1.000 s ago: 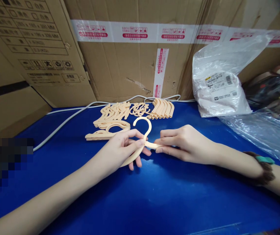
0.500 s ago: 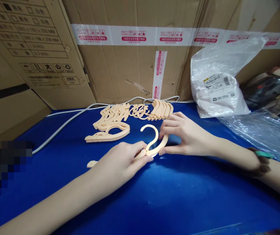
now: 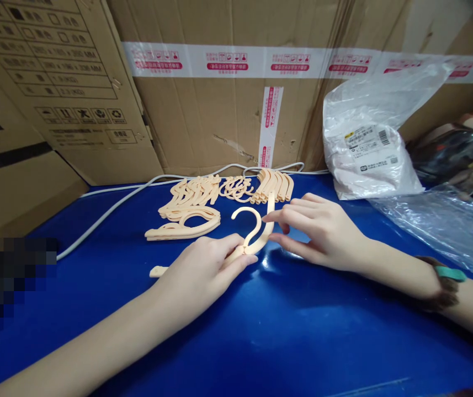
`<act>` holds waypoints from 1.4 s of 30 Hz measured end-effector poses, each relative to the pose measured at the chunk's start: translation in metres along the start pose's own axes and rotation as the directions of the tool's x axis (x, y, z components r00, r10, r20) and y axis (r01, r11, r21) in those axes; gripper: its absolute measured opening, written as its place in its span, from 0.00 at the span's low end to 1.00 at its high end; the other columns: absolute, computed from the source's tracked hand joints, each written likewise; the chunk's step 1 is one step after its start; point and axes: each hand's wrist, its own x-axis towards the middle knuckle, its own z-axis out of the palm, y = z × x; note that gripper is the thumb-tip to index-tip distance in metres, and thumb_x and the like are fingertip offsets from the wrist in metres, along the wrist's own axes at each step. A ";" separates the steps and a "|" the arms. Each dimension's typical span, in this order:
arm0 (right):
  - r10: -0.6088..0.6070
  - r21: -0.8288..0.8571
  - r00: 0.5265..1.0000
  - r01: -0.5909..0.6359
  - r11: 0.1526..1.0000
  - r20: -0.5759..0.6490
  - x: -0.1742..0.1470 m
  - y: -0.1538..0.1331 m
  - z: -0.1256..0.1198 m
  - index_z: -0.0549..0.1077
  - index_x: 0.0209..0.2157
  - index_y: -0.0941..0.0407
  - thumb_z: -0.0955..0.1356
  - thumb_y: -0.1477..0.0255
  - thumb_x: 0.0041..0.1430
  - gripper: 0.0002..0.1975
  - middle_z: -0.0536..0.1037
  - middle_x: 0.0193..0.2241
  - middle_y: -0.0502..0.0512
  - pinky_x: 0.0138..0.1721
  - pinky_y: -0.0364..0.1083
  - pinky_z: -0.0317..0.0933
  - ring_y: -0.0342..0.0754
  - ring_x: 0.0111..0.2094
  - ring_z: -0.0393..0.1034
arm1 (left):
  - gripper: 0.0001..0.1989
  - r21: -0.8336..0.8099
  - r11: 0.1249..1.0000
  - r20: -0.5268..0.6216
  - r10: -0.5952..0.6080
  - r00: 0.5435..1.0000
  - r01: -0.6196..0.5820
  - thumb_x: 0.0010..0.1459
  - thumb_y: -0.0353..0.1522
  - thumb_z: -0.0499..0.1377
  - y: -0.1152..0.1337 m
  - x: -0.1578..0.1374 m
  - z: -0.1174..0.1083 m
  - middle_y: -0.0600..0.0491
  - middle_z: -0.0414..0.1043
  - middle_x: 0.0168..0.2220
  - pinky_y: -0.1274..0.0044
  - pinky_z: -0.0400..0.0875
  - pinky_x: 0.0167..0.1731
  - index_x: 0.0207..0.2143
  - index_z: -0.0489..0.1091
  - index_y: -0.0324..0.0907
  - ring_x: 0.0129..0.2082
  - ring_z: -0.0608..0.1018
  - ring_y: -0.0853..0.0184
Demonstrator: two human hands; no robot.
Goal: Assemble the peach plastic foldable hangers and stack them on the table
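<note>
A cream folding clothes hanger (image 3: 261, 240) with a curved hook stands at the centre, just above the blue table. My left hand (image 3: 203, 262) is closed on its middle, thumb and fingers pinching near the base of the hook. Out from under that hand pokes the hanger's left arm tip. The right arm of the hanger points steeply upward. Beside it is my right hand (image 3: 317, 231), fingers apart, with the index fingertip across this arm and the thumb tip close to its edge. Behind lie folded hangers (image 3: 184, 225), stacked together.
At the back sit a pile of wavy cream pieces (image 3: 195, 190), loose hooks (image 3: 236, 187) and a row of curved arms (image 3: 275, 184). A white cable (image 3: 107, 220) runs along cardboard boxes (image 3: 203, 116). On the right are a filled plastic bag (image 3: 368, 149) and clear wrap (image 3: 447, 220).
The hanger's right arm has swung upward toward its hook. My right hand has loosened from around that arm and shifted slightly right; my left hand keeps its hold.
</note>
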 end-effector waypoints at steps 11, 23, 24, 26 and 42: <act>0.026 0.098 0.995 -0.035 0.995 0.093 -0.001 -0.004 0.007 0.74 0.43 0.58 0.61 0.64 0.67 0.15 0.78 0.35 0.55 0.36 0.46 0.54 0.46 0.34 0.68 | 0.14 0.186 0.973 0.048 0.130 0.990 -0.137 0.66 0.40 0.49 0.004 -0.006 0.003 0.57 0.68 0.25 0.78 0.53 0.24 0.29 0.61 0.43 0.24 0.70 0.68; 0.264 0.152 0.936 -0.302 0.941 0.231 0.000 0.003 0.006 0.70 0.33 0.57 0.63 0.74 0.61 0.04 0.71 0.34 0.54 0.37 0.45 0.57 0.47 0.36 0.65 | 0.10 0.359 0.880 0.102 0.293 0.951 -0.310 0.66 0.38 0.51 0.003 -0.007 0.005 0.54 0.77 0.34 0.77 0.60 0.26 0.40 0.69 0.43 0.33 0.79 0.64; 0.263 0.137 0.935 -0.300 0.944 0.237 0.000 0.004 0.005 0.70 0.34 0.57 0.63 0.75 0.60 0.04 0.71 0.34 0.54 0.37 0.45 0.57 0.47 0.36 0.65 | 0.11 0.361 0.878 0.101 0.298 0.949 -0.314 0.66 0.37 0.51 0.003 -0.007 0.005 0.54 0.77 0.34 0.77 0.61 0.27 0.39 0.70 0.43 0.33 0.79 0.64; 0.254 0.092 0.938 -0.282 0.955 0.238 0.000 0.006 0.006 0.70 0.36 0.57 0.63 0.77 0.58 0.06 0.72 0.35 0.55 0.38 0.45 0.57 0.48 0.36 0.65 | 0.11 0.367 0.872 0.089 0.314 0.945 -0.324 0.66 0.38 0.51 0.002 -0.007 0.004 0.54 0.77 0.34 0.77 0.61 0.27 0.38 0.70 0.43 0.33 0.79 0.65; 0.164 -0.096 0.951 -0.143 0.985 0.263 -0.003 0.023 0.015 0.70 0.35 0.57 0.59 0.83 0.59 0.11 0.74 0.35 0.56 0.38 0.47 0.53 0.49 0.35 0.64 | 0.11 0.367 0.898 -0.088 0.295 0.952 -0.244 0.66 0.37 0.50 -0.004 0.000 -0.004 0.54 0.72 0.34 0.75 0.62 0.33 0.36 0.69 0.42 0.35 0.72 0.65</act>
